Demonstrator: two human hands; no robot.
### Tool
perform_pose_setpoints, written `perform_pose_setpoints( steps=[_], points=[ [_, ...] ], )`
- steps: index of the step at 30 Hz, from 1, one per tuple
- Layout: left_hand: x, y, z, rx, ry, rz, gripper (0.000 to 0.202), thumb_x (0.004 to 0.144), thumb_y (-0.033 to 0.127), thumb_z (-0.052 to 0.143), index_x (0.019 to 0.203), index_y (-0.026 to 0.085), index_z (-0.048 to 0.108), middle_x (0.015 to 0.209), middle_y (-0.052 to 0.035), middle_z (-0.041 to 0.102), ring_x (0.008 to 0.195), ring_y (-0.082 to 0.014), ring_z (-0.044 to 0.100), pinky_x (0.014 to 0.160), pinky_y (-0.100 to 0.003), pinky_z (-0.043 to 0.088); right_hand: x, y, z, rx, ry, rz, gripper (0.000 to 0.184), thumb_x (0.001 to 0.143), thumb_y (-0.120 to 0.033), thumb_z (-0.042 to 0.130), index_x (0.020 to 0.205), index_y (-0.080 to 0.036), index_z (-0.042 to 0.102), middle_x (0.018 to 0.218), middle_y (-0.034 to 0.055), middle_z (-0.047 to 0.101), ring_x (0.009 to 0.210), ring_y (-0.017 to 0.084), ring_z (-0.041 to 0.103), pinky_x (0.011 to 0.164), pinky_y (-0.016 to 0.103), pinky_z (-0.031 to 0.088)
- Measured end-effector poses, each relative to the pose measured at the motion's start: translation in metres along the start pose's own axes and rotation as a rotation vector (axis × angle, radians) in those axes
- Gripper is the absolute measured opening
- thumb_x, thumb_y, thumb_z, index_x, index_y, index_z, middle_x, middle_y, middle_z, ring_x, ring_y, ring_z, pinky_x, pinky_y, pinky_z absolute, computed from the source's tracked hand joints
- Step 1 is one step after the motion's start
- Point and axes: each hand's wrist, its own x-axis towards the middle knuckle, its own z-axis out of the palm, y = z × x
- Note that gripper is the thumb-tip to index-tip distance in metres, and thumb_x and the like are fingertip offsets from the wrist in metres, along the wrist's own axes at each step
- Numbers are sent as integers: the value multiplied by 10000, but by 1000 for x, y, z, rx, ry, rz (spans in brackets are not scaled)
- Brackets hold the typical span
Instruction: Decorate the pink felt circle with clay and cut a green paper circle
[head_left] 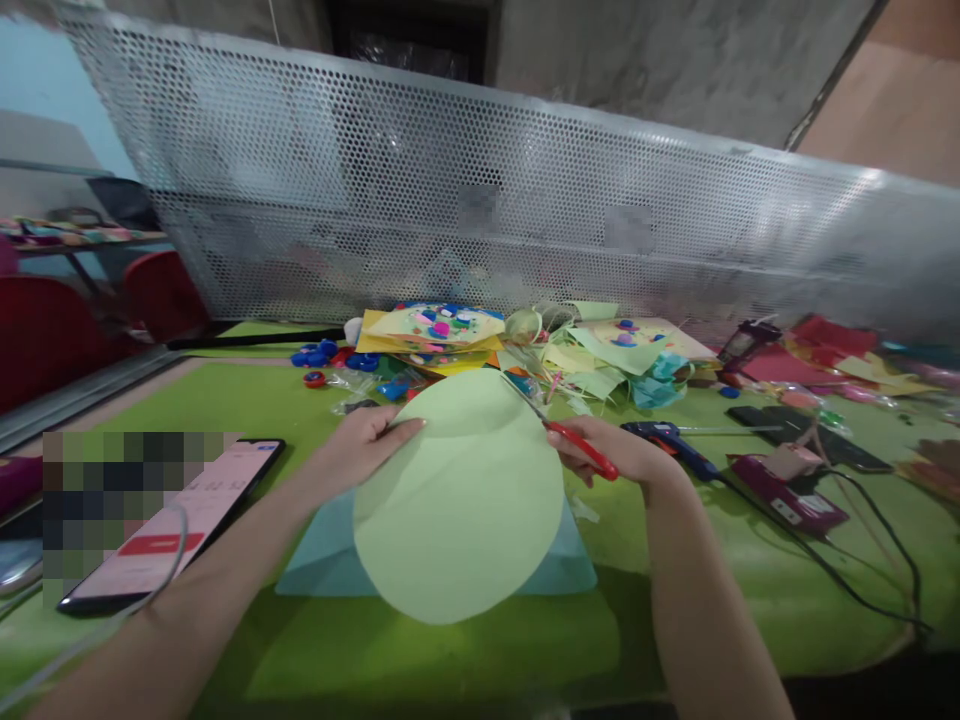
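My left hand (360, 445) pinches the upper left edge of a large pale green paper disc (457, 500), holding it tilted above the table. My right hand (615, 455) is closed round the red handles of a pair of scissors (559, 430), whose blades lie along the disc's upper right edge. Under the disc a light blue sheet of paper (322, 565) lies flat on the green table (450, 660).
A phone (180, 520) with a lit screen and a white cable lies at the left. A blue glue gun (671, 445) and its black cord sit right of my hand. Paper scraps, bottle caps and coloured sheets (431, 335) crowd the back, before a perforated metal screen (480, 210).
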Motion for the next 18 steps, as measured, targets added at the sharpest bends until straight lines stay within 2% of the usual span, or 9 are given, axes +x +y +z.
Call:
perform_pose_setpoints(
  steps=[4,8,14,18],
  points=[
    [0,1,-1,-32,-58,-11,425,769,596,455,671,201,577,608,28,613,544,-162,569,472,-226,414,-1,0,0,-4,-33,-6,470,790,-628,493,602,-221,354,509,-84,346,426,86,415,434,244,418],
    [2,-2,0,-19,-82,-10,421,751,589,482,603,200,538,533,32,541,495,-153,521,432,-227,375,-2,-2,0,-61,-59,-36,439,802,-590,510,619,-209,391,557,-57,405,495,110,476,504,272,461],
    [2,-3,-1,5,-104,-17,424,758,590,472,646,191,560,562,22,534,509,-161,518,449,-241,369,-6,-5,-1,11,-64,59,474,746,-657,519,659,-199,431,511,-84,347,433,85,407,420,233,417],
    [2,-1,-2,-19,-134,-8,409,739,578,505,589,198,529,518,45,478,474,-135,461,442,-230,332,-6,-7,0,-6,-105,51,471,738,-645,543,639,-206,406,544,-75,369,465,91,452,472,246,449]
  ],
)
